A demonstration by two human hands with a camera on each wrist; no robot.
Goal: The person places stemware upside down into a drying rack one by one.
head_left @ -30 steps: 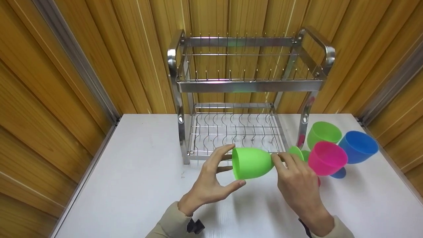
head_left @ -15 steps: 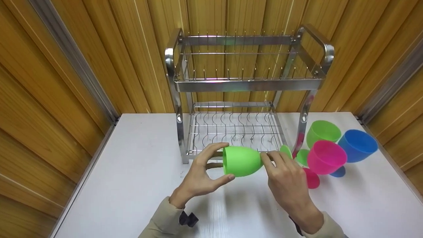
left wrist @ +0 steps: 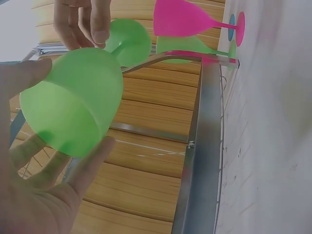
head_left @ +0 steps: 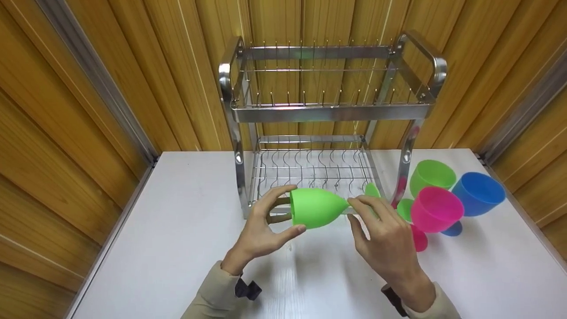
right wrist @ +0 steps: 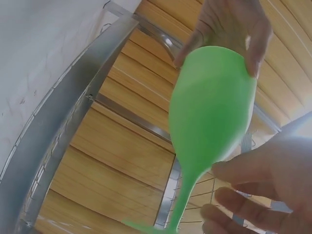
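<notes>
A light green plastic goblet (head_left: pixel 316 207) is held sideways in the air before the rack, its mouth to the left. My left hand (head_left: pixel 261 226) grips it around the rim, thumb below and fingers above and behind. In the right wrist view the bowl (right wrist: pixel 212 107), the thin stem and part of the foot show. My right hand (head_left: pixel 385 239) is beside the stem, thumb and fingers parted. One fingertip (right wrist: pixel 224 169) lies close to the base of the bowl; whether it touches, I cannot tell.
A two-tier metal dish rack (head_left: pixel 330 114) stands behind the hands, with a wire lower shelf (head_left: pixel 310 168). Upright on the white table (head_left: pixel 195 199) at right are a pink goblet (head_left: pixel 437 210), a blue goblet (head_left: pixel 478 195) and another green goblet (head_left: pixel 432 179). Wood-patterned walls (head_left: pixel 186 79) enclose the table.
Both hands and the green goblet have moved a little left and up in the head view. My right thumb has parted from the stem. The other goblets stand where they were.
</notes>
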